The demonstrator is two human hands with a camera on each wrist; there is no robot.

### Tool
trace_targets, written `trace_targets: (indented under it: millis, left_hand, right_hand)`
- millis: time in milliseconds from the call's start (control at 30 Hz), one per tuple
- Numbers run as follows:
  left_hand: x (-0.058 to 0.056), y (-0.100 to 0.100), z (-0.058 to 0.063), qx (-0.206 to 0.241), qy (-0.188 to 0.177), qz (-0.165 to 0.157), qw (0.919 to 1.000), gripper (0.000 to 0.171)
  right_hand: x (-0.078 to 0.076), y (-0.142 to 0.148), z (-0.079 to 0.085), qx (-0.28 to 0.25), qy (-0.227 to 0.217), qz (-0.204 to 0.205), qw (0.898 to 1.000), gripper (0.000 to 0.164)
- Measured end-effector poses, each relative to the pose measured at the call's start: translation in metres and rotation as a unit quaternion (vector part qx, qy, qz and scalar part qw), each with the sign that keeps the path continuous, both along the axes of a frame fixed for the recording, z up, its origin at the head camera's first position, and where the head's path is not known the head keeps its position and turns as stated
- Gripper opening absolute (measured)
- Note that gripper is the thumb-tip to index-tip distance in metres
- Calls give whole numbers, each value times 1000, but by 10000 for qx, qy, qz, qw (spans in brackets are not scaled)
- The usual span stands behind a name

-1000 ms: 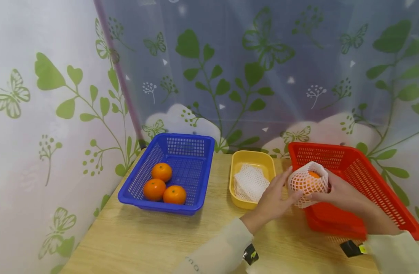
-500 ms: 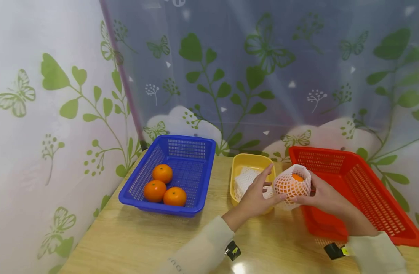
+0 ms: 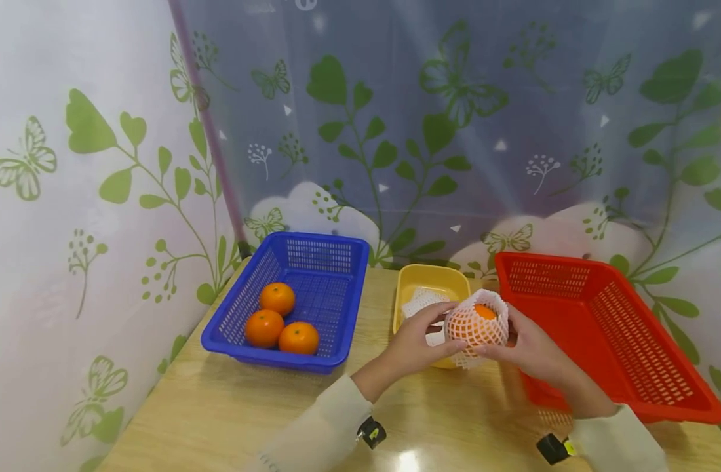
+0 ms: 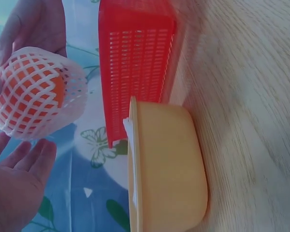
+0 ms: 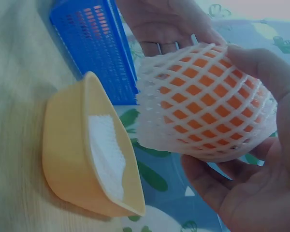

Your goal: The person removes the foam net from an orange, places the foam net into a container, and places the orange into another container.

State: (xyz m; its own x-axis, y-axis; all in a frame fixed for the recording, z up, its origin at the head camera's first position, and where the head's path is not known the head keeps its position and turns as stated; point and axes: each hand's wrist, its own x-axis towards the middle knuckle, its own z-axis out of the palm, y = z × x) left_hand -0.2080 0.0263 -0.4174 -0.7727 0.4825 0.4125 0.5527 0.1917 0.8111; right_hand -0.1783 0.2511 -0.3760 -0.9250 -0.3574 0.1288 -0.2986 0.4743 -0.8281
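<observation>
An orange (image 3: pixel 486 311) sits inside a white foam net sleeve (image 5: pixel 208 106), its top showing through the sleeve's open end. My right hand (image 3: pixel 537 347) grips it from the right, thumb in front and fingers curled behind. From the left, my left hand (image 3: pixel 410 341) holds the sleeve's side, with the thumb on the front and the fingers partly hidden behind. Both hands are raised over the front right of the yellow container (image 3: pixel 437 278). More white foam nets (image 5: pixel 106 154) lie in that container, partly covered by the left hand in the head view.
On the left stands a blue basket (image 3: pixel 325 288) with three oranges (image 3: pixel 298 338) in its near left part. A red basket (image 3: pixel 584 328) is at the right, beside the yellow container. The wooden table (image 3: pixel 231 413) meets a patterned curtain (image 3: pixel 396 131) behind.
The netted orange has moved left, from over the red basket's edge to near the yellow container. My left hand came off it midway, fingers spread, and now holds it again.
</observation>
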Motion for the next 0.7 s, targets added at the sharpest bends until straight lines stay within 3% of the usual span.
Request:
trace_targets:
  millis: [267,500,700]
  left_hand:
    - [5,-16,1,140,-437,-169,9988,60]
    - [8,-32,2,-32,-564,-509,9971,60]
    - [11,-45,-3,-336,-510,-496,9969,59]
  right_hand:
    - [3,-12,-10,-85,49,-46,9999,74]
    - [7,-23,-18,-129,229,36,9996,71]
    - [10,-36,-31,-176,432,127,9988,70]
